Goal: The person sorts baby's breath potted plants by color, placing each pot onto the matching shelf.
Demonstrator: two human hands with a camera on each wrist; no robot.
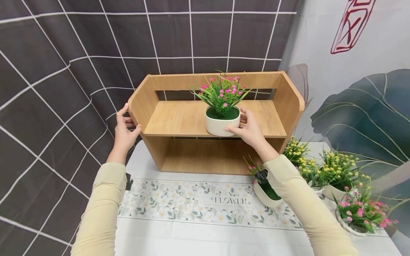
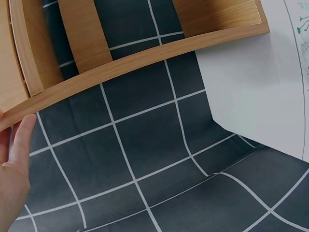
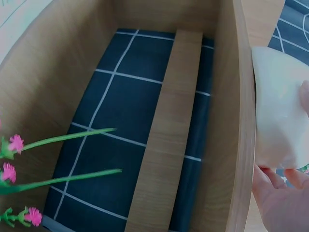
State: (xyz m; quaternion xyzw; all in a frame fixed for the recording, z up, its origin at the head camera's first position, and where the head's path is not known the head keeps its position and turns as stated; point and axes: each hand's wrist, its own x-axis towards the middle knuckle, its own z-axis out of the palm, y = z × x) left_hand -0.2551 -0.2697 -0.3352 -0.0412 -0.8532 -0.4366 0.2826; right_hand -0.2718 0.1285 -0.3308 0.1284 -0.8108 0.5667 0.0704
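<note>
A two-tier wooden shelf [image 1: 179, 115] stands on the table against the dark tiled backdrop. My left hand [image 1: 124, 131] grips the front edge of its left side panel, thumb on one side and fingers on the other; the left wrist view shows that hand [image 2: 14, 179] at the panel's rim. On the upper board, at its front edge, is an oval white pot [image 1: 221, 126] of artificial pink flowers [image 1: 224, 90]. My right hand [image 1: 249, 128] holds this pot by its right end, thumb across the front. The right wrist view shows the pot [image 3: 280, 111] beside the board's edge.
Another white pot [image 1: 267, 195] with pink flowers sits before the shelf's lower right, partly behind my right forearm. Yellow-flowered pots [image 1: 336, 170] and a pink-flowered pot [image 1: 362, 213] stand at the right. A floral runner [image 1: 192, 201] crosses the white table.
</note>
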